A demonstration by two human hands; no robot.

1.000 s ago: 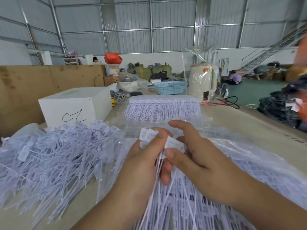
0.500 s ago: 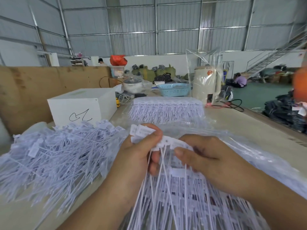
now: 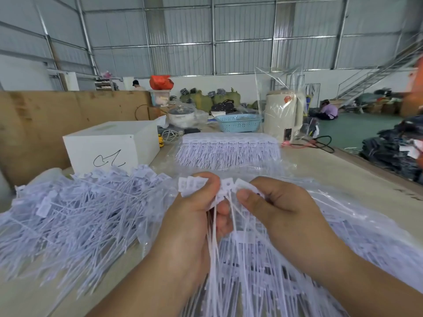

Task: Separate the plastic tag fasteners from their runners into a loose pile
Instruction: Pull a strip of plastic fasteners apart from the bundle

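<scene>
Strip of tag fasteners (image 3: 229, 191) was held up between both hands, just above the table (image 3: 357, 177), its row of flat heads running left-right w/ the thin tails hanging down toward the person. Left hand (image 3: 194, 216) sat at the strip's left end, thumb and curled fingers pinching a bunch of heads (image 3: 191, 185) w/ tails trailing through the palm. Right hand (image 3: 272, 202) was just beside it on the right, thumb (image 3: 247, 199) and forefinger pinching the next head along. Hands nearly touching, approx level, wrists angled in from below. Loose pile (image 3: 75, 216) lay to the left, so the left hand was nearer it. More strips in clear plastic bag (image 3: 343, 236) lay under and right of the hands. Prob next: snap a head off the runner across that left-right axis, then drop it left.
</scene>
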